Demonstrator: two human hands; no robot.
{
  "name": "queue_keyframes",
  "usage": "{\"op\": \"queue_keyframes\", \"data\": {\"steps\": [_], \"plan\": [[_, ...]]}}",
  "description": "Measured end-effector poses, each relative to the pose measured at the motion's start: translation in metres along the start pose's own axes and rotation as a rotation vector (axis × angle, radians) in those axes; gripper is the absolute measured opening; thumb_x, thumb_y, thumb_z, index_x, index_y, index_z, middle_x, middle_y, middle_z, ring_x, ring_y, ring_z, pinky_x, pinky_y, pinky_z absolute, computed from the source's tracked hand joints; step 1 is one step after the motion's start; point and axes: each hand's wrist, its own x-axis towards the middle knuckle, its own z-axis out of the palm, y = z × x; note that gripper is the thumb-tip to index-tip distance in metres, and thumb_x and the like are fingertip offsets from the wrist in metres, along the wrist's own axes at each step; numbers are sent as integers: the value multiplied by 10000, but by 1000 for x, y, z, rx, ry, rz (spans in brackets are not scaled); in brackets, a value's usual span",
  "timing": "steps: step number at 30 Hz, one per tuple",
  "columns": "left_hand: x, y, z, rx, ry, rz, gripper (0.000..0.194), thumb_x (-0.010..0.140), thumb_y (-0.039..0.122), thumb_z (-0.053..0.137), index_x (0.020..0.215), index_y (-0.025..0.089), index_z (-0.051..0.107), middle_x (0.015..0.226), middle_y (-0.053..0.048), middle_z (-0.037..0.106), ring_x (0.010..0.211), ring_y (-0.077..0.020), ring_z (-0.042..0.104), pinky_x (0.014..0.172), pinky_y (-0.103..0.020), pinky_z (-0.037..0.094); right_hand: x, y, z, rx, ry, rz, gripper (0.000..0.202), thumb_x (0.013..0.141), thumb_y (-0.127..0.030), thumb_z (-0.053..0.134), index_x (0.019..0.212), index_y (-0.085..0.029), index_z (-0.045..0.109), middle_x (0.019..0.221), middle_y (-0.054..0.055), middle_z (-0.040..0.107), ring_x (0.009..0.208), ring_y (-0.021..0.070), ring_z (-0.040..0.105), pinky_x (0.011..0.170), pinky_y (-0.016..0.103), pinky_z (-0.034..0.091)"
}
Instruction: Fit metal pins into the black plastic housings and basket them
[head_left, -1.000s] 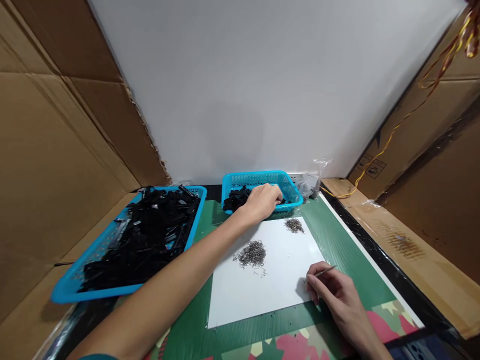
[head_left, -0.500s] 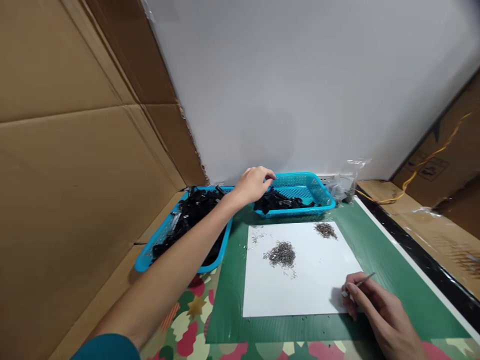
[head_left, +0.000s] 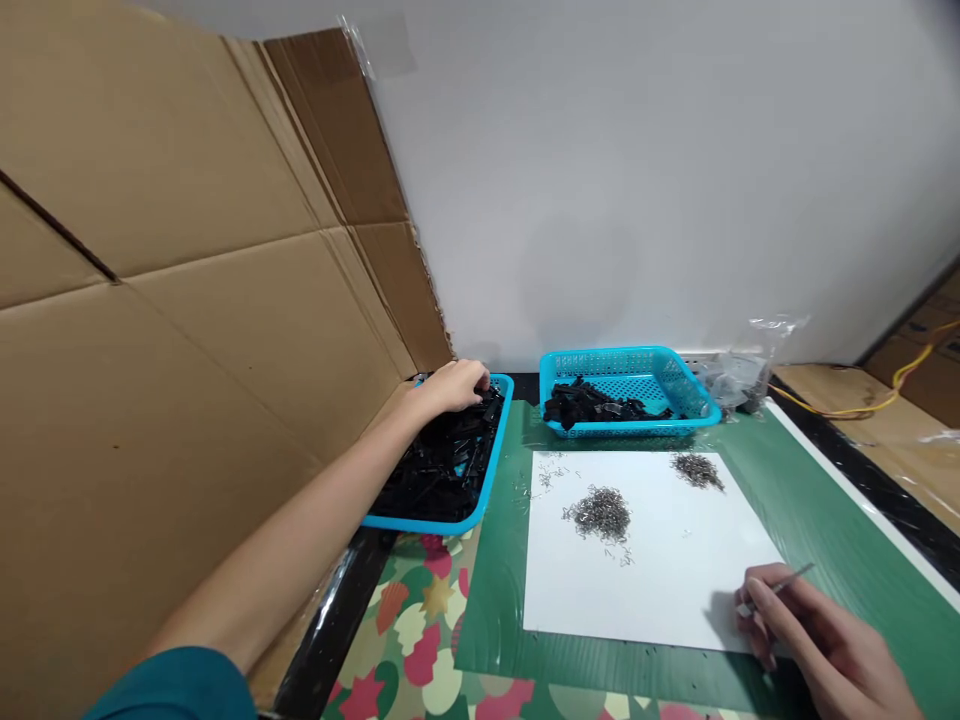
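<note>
My left hand [head_left: 459, 386] is over the far end of the left blue basket [head_left: 495, 470], fingers curled down at the black parts [head_left: 442, 465]; what they hold, if anything, is hidden. Near the lower right corner of a white sheet [head_left: 600, 600], my right hand [head_left: 795, 620] pinches a thin metal tool [head_left: 787, 578]. On the sheet lie a larger heap of small metal pieces [head_left: 602, 513], a smaller heap [head_left: 697, 471] at the upper right, and loose pieces at the upper left.
A second blue basket [head_left: 630, 430] with black parts stands behind the sheet, beside a clear plastic bag [head_left: 739, 382]. Cardboard [head_left: 225, 350] walls the left side. A green mat [head_left: 555, 655] lies under the sheet.
My left hand has moved left, from the second basket to the left basket. The view has turned left. My right hand keeps its grip on the tool near the sheet's corner.
</note>
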Motion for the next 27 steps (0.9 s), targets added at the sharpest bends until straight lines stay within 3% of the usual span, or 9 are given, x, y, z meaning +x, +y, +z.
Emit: {"op": "queue_keyframes", "data": {"steps": [7,12,15,17,19,20,22,24,27], "plan": [[0,11,2,122,-5,76,220,848,168,709,1067,161,731,1160,-137,736,1050,-283,688,904,-347,470,-4,5,-4,-9,-11,30,444,965,-629,614,827,-213,686,680,37,639,605,193,629,572,262,541],[-2,11,-16,182,-9,95,226,930,184,633,1131,141,727,1063,-163,755,1020,-309,696,896,-375,473,-6,6,-9,114,-59,47,459,1034,-575,526,758,-223,628,708,38,622,641,191,585,613,280,489],[-11,15,-38,169,114,94,296,976,207,585,1243,149,697,1038,-146,761,984,-296,705,850,-359,484,-2,-3,-11,117,-110,63,492,1055,-568,475,722,-223,583,690,35,593,646,192,553,617,285,463],[-21,25,-53,1,246,117,353,1006,267,581,1335,174,666,1040,-114,762,953,-264,703,844,-344,489,4,-9,-13,27,-106,69,475,1049,-576,483,750,-223,591,695,24,569,649,186,531,604,274,444],[-32,46,-61,-296,372,168,381,1017,329,598,1364,184,658,981,-77,754,845,-209,683,806,-322,494,14,-13,-17,-132,-70,68,474,1040,-593,493,765,-221,597,715,18,564,659,180,509,601,267,426],[-38,60,-61,-452,420,208,340,997,342,639,1289,180,704,923,-60,741,795,-187,662,778,-310,493,20,-14,-18,-204,-61,57,466,1034,-602,497,802,-220,630,744,26,596,679,186,524,597,269,418],[-51,96,-51,-831,441,300,296,945,328,722,1198,176,740,875,-39,719,763,-159,638,733,-284,495,33,-14,-20,-317,-97,57,464,1030,-605,491,860,-213,671,822,46,665,717,198,562,597,280,405],[-66,136,-29,-1216,362,368,304,931,324,751,1197,178,730,861,-27,701,741,-140,623,678,-257,492,47,-11,-20,-415,-163,41,439,1008,-587,517,885,-208,701,747,35,641,659,193,544,575,289,377],[-87,192,14,-1594,71,374,343,968,370,727,1253,182,688,903,-42,708,782,-132,641,673,-230,503,64,-9,-17,-541,-203,-8,367,958,-530,586,980,-207,758,615,1,560,593,193,512,559,298,332]]}}
